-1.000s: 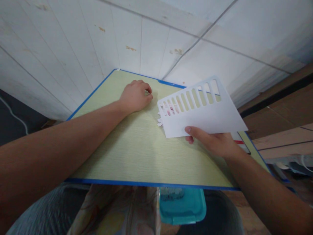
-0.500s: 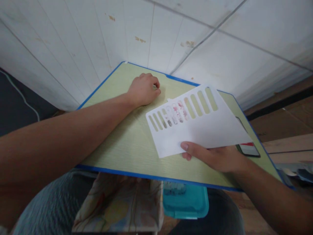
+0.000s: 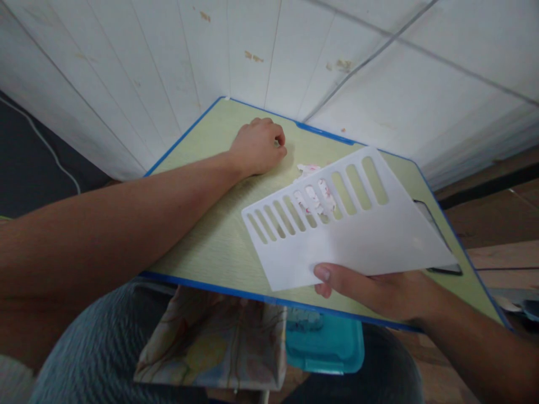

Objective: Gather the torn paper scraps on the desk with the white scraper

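Note:
My right hand grips the lower edge of a thin white sheet with a row of rounded slots, thumb on top and fingers underneath. The sheet is tilted above the table. Through its middle slots show torn white paper scraps with pinkish marks, which also stick out past its far edge. My left hand rests on the table farther back, left of the scraps, fingers curled in. Whatever may be inside that curl is hidden.
The pale green table has a blue rim and stands against a white panelled wall. A dark-edged flat device lies partly under the sheet. Below the near edge are a patterned cloth-like box and a turquoise container.
The slotted sheet has moved nearer to me, uncovering more of the paper scraps behind it. My left hand keeps its curled pose. The whole view has shifted slightly.

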{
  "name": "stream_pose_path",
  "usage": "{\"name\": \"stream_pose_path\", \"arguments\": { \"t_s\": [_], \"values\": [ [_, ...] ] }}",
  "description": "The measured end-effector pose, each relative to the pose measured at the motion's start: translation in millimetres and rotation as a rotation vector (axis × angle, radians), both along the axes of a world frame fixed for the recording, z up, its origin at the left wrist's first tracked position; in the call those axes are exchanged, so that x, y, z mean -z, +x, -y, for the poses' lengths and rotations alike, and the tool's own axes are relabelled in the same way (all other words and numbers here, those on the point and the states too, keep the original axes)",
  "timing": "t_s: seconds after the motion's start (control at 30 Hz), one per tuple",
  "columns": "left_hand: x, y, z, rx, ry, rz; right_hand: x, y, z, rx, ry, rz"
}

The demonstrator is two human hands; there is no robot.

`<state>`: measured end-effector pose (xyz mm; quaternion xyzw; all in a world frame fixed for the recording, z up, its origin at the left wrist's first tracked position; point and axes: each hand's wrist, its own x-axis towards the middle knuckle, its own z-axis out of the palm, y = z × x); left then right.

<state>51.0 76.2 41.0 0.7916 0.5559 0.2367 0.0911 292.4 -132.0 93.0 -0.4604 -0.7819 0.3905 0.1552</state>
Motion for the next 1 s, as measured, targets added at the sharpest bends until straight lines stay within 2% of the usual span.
{"name": "stream_pose_path", "arguments": {
  "t_s": [0.1,0.2,0.27,0.4,0.47,0.53,0.7,0.83,1.0],
  "values": [
    [-2.8,1,3,-0.005,-0.003,-0.014,-1,-2,1,-0.037,0.008,0.014],
    [-3.2,1,4,-0.004,0.000,-0.011,-1,0,-2,0.002,0.008,-0.025],
    [-2.5,1,3,0.000,0.007,-0.021,2,4,-8,0.087,0.057,-0.051],
    [2.3,-1,-1,0.012,0.050,-0.018,10,19,-26,0.375,0.281,-0.054],
    [6.7,-3,-4,0.014,0.071,0.011,11,25,-36,0.459,0.369,-0.020],
    [11.4,-4,-8,0.023,0.088,0.047,9,27,-43,0.459,0.402,0.033],
    [17.3,-6,-13,0.030,0.101,0.093,1,9,-53,0.383,0.368,0.096],
    [16.5,-6,-12,0.026,0.104,0.076,6,-1,-60,0.434,0.375,0.114],
    [16.3,-5,-12,0.026,0.115,0.048,14,5,-58,0.479,0.365,0.049]
  ]
}}
